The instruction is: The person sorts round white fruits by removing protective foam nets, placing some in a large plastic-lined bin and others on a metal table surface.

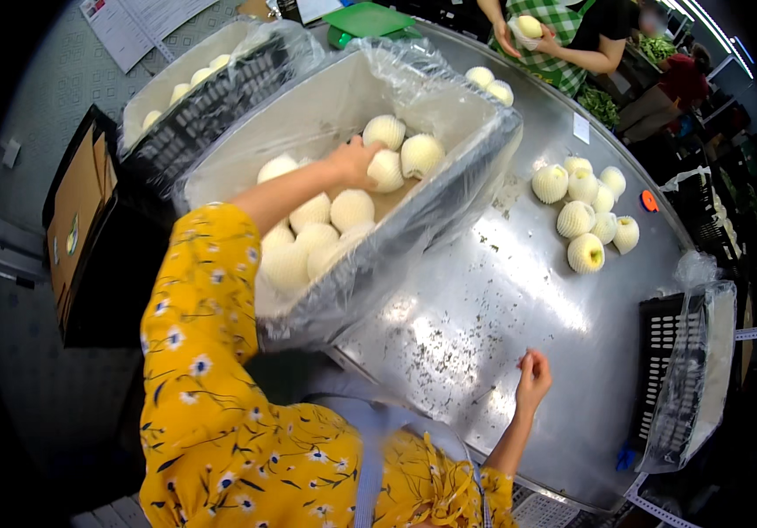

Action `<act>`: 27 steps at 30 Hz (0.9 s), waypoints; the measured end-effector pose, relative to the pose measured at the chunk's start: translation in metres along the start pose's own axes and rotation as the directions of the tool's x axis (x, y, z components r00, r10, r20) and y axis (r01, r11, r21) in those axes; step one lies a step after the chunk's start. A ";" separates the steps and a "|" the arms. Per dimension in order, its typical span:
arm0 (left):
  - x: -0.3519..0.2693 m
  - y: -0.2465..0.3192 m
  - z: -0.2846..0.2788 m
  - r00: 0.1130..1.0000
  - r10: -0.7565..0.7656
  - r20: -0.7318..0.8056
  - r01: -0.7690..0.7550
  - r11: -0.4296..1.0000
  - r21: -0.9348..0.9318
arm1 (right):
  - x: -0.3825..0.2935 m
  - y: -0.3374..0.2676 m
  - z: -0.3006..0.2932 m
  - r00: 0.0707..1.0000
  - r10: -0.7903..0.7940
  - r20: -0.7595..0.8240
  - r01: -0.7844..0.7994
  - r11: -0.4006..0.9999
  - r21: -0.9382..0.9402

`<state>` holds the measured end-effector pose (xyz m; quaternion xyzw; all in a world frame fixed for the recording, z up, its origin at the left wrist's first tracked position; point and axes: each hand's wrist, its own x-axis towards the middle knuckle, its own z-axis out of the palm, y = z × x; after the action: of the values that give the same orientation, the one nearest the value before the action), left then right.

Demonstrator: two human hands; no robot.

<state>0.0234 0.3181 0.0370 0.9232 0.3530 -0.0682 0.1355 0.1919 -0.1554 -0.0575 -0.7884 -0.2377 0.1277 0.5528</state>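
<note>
My left hand [355, 162] reaches into a large plastic-lined crate [233, 178]. Its fingers curl around the side of a round pale fruit in a white foam net [385, 171]. Two more netted fruits [422, 156] sit close by it, and a cluster of several [315, 241] fills the near end of the crate, partly hidden by my forearm. Over the metal table, my right hand [534, 379] hovers with its fingers drawn together and nothing visible in them. Beyond it, a loose group of several netted fruits [576, 221] rests on the table [550, 310].
A second lined crate [207, 89] with fruits stands behind at the left. Dark debris [444, 346] litters the tabletop. An orange ring-shaped item [649, 201] and a black lined basket [672, 376] are on the right. Across the table a co-worker [563, 39] holds a netted fruit.
</note>
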 end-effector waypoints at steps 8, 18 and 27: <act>0.061 0.001 0.064 0.993 -0.104 -0.046 0.087 0.955 -0.282 | -0.065 0.015 -0.005 0.957 0.273 -0.095 -0.274 0.962 0.007; -0.071 0.006 -0.098 0.892 0.192 -0.410 -0.427 0.656 -0.622 | 0.009 -0.066 0.052 0.986 -0.078 0.145 0.086 0.995 -0.054; -0.230 0.084 -0.085 0.718 0.259 -0.646 -0.656 0.561 -0.505 | 0.012 -0.234 0.082 0.554 -0.820 0.145 0.771 0.571 0.282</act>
<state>-0.0883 0.1376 0.1862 0.8412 0.1090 0.3538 0.3941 0.1097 -0.0184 0.1318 -0.5151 -0.6264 -0.0137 0.5849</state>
